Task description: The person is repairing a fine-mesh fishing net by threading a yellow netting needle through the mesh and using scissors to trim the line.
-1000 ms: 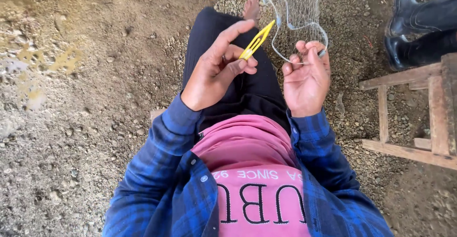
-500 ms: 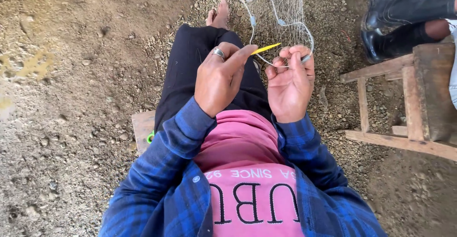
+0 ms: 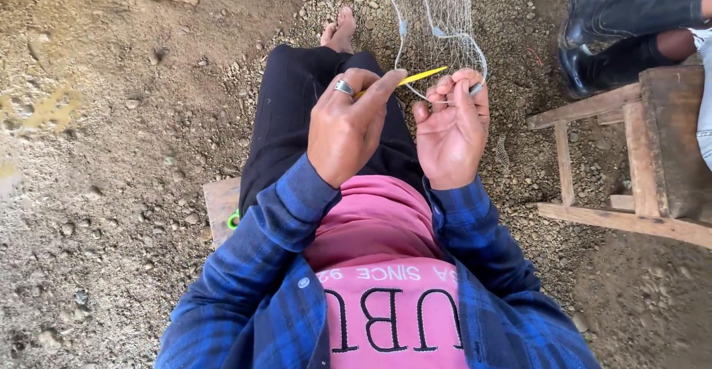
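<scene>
My left hand [image 3: 348,128] pinched the yellow needle [image 3: 419,77] toward the net [image 3: 437,5], which my right hand [image 3: 451,128] gripped taut.

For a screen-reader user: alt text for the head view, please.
The left hand holds a yellow netting needle against a pale fishing net gripped by the right hand, above a gravel floor; a wooden stool stands nearby.
</scene>
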